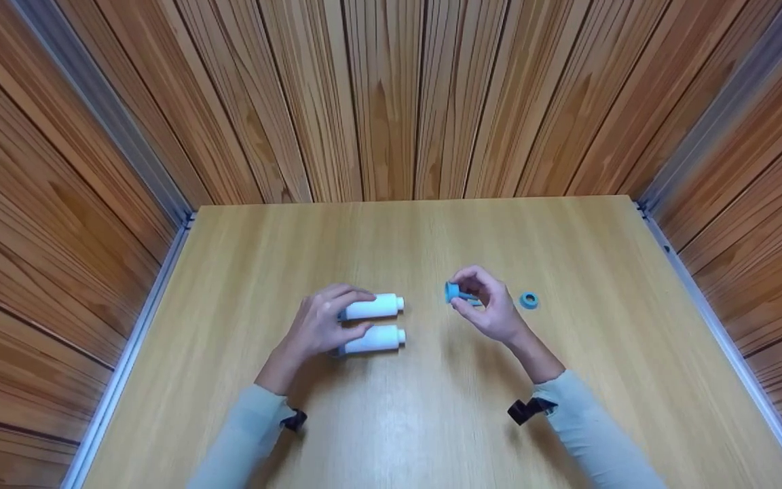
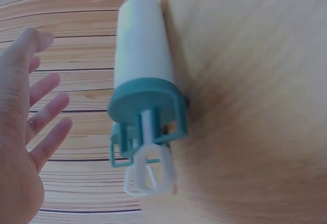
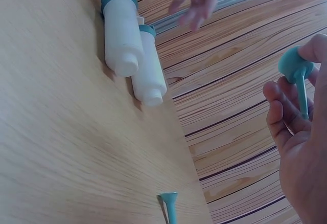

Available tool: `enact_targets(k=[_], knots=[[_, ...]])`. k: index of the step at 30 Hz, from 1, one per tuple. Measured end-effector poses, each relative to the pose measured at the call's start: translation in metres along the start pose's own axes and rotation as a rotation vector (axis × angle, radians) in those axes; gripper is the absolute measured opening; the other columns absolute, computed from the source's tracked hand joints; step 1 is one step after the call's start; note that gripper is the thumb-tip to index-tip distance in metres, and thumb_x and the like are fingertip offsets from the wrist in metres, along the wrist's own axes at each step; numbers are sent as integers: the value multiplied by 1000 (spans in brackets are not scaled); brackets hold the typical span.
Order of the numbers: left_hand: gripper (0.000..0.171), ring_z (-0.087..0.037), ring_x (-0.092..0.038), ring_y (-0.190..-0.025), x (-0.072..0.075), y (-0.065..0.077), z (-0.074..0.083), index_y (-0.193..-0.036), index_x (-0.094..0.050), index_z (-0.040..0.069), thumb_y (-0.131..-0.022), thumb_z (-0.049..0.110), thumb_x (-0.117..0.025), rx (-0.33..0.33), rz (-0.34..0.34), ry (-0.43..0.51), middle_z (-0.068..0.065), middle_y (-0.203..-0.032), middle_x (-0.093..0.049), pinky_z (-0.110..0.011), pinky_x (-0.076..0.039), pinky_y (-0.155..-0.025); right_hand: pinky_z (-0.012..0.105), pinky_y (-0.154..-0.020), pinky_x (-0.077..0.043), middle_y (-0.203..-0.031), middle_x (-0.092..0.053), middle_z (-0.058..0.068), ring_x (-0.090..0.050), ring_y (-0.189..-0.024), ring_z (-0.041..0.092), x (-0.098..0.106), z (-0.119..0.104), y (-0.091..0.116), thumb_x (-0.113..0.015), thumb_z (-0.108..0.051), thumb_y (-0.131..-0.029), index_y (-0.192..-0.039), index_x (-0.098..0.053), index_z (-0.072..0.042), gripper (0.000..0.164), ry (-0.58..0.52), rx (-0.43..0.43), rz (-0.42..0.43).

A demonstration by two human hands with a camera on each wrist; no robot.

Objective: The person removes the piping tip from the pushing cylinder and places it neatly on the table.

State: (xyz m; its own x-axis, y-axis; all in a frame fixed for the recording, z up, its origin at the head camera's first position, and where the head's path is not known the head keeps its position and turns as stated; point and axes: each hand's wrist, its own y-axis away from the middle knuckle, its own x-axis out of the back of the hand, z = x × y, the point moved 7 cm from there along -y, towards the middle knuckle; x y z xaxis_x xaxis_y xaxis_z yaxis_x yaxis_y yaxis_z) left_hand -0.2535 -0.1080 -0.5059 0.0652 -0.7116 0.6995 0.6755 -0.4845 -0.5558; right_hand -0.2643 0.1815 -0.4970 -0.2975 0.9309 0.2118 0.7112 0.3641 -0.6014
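Observation:
Two white syringes (image 1: 372,308) lie side by side on the table, their capped tips toward the right. In the left wrist view, the nearer syringe (image 2: 143,45) has a teal collar (image 2: 140,97) with finger loops and a white plunger handle (image 2: 166,169). My left hand (image 1: 325,318) hovers over their collar ends, fingers spread, apart from both. My right hand (image 1: 494,314) pinches a teal nozzle (image 3: 293,64) with a thin spout; its wide end faces the syringes. To the right of that hand sits a second teal nozzle (image 1: 523,301), showing as a ring from above.
The wooden tabletop (image 1: 391,231) is bounded by plank walls (image 1: 384,102) at the back and both sides. Metal rails (image 1: 710,333) run along the side edges. Dark wrist straps (image 1: 531,408) sit on the sleeves.

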Motion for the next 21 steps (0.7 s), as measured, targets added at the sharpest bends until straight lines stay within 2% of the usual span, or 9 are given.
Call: enact_targets(k=[5, 9, 16, 21], knots=[[37, -27, -81, -111, 2, -11, 5, -123, -84, 9, -88, 14, -97, 40, 29, 50, -9, -121, -85, -48, -69, -97, 15, -88, -61, -107, -71, 6, -69, -95, 0, -4, 4, 1, -69, 24, -91, -123, -62, 17, 33, 15, -28, 7], [36, -28, -80, -115, -2, -19, 10, -124, -84, 10, -91, 15, -95, 59, 24, 96, -9, -124, -85, -49, -68, -100, 16, -85, -61, -108, -73, 4, -68, -92, 1, -7, 7, 2, -72, 21, -91, -122, -64, 16, 33, 27, -67, 28], [37, -28, -80, -115, -6, -31, 24, -127, -84, 10, -91, 14, -94, 17, 59, 143, -10, -125, -86, -45, -68, -99, 17, -89, -63, -106, -73, 25, -70, -92, 3, -15, 11, 3, -75, 18, -92, -125, -68, 11, 34, 49, -105, 19], [36, -28, -81, -114, -11, -41, 32, -125, -84, 8, -90, 12, -95, -1, 85, 163, -10, -124, -86, -42, -69, -97, 17, -92, -63, -106, -74, 21, -71, -92, 2, -19, 12, 3, -78, 16, -92, -125, -70, 9, 34, 44, -130, 28]])
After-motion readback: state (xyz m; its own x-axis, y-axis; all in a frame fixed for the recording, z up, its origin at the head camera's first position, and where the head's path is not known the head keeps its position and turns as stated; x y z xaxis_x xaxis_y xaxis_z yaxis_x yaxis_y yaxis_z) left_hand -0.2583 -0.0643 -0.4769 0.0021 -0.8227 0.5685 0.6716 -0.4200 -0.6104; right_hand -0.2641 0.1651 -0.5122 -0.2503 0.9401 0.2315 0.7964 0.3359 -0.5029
